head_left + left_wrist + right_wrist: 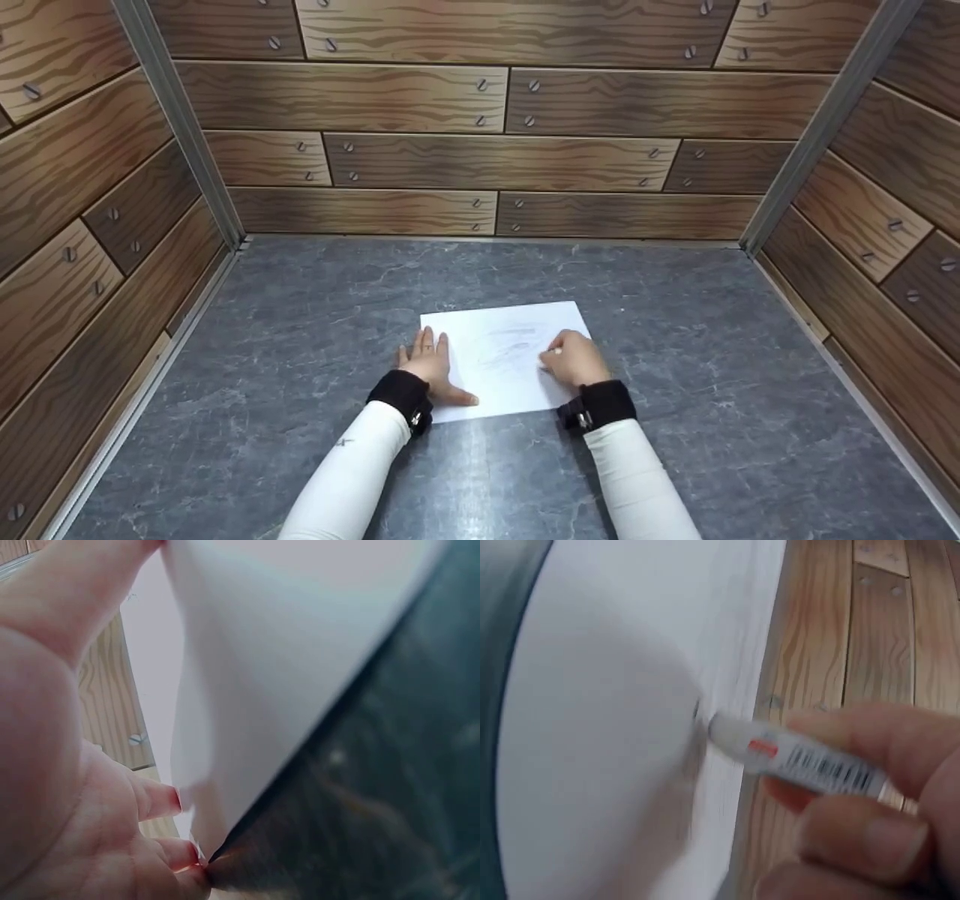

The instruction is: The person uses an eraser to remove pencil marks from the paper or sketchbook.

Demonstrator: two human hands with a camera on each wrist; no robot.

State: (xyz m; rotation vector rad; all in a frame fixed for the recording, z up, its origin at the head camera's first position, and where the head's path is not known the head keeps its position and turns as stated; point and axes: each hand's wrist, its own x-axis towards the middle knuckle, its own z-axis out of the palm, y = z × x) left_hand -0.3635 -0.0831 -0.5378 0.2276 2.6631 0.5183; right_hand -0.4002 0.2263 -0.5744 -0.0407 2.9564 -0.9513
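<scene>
A white sheet of paper lies on the grey surface, with faint grey streaks across its upper middle and right. My left hand rests on the sheet's left side, fingers spread and thumb stretched along the near edge. In the left wrist view, the fingers lie along the paper's edge. Over the right part of the sheet, my right hand pinches a white eraser with a red mark and barcode on its sleeve. Its greyish end is close to the paper, beside a small dark speck.
Wood-plank patterned walls enclose the grey marbled surface at the back and both sides. Metal strips run up the corners. Black bands are on both wrists over white sleeves.
</scene>
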